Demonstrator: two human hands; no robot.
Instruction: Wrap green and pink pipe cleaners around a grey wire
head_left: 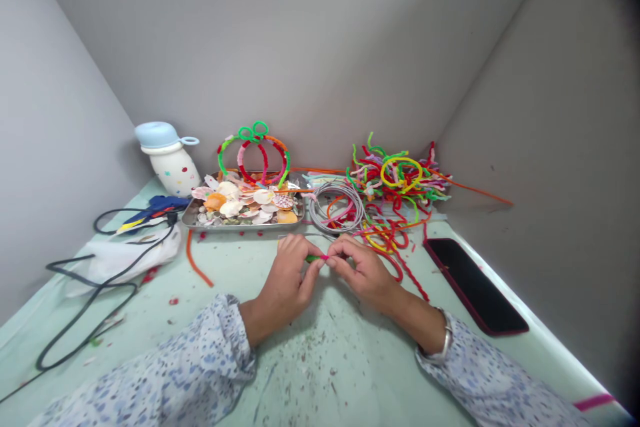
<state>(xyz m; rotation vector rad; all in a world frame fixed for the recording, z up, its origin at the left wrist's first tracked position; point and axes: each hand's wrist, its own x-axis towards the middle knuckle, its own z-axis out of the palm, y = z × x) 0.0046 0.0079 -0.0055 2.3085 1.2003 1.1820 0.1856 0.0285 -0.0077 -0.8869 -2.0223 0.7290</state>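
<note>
Over the middle of the table, my left hand (290,275) and my right hand (364,275) meet fingertip to fingertip. Both pinch a short fuzzy pipe cleaner (313,258), green on the left side and pink where the fingertips come together. Most of it is hidden by the fingers. Just behind my hands lies a coil of grey wire (362,208). To its left, a metal tray (240,228) holds seashells (230,189). Rings of coloured pipe cleaner (288,161), topped with two green loops, stand upright at the tray.
At the back right is a tangled heap of pipe cleaners (400,180). A phone (475,285) lies along the right edge. On the left are a white bottle (173,163) with a blue lid, blue-handled pliers (163,203), a black cable (95,287) and a white plastic bag (117,260).
</note>
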